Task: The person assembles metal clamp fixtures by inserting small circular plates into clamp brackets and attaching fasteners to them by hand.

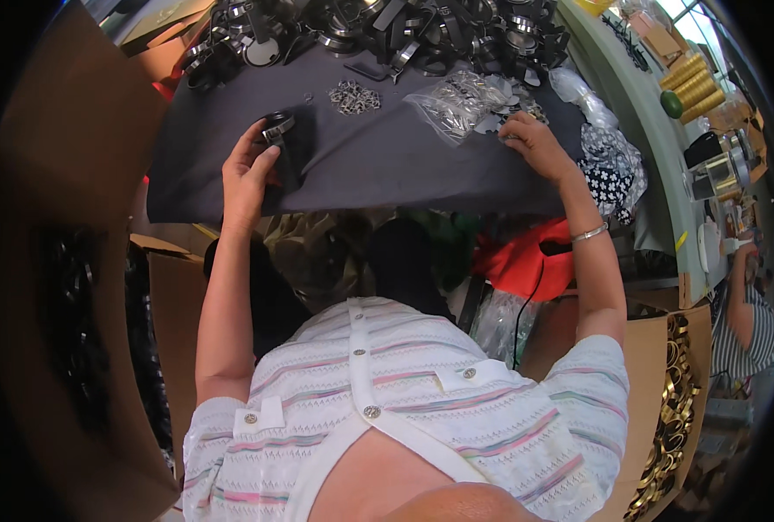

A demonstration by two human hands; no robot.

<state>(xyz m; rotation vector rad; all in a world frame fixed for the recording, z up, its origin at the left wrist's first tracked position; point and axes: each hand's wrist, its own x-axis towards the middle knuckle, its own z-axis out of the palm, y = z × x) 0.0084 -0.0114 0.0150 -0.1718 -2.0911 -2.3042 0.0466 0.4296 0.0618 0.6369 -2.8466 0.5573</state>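
Note:
My left hand is closed on a black band with a silver metal clasp, holding it over the dark cloth on the left. The band's upper part curves into a loop. Over at the right, my right hand has its fingertips pinched together beside a clear plastic bag of small silver pieces. Loose flat metal pieces lie just past these fingers. Whatever the fingertips hold, if anything, is too small to make out. Between my hands, farther back, sits a little heap of small metal parts.
Many black bands with silver metal parts are heaped along the cloth's far edge. A patterned cloth bundle hangs at its right. An open carton of gold-coloured rings stands low right; another person is beyond it.

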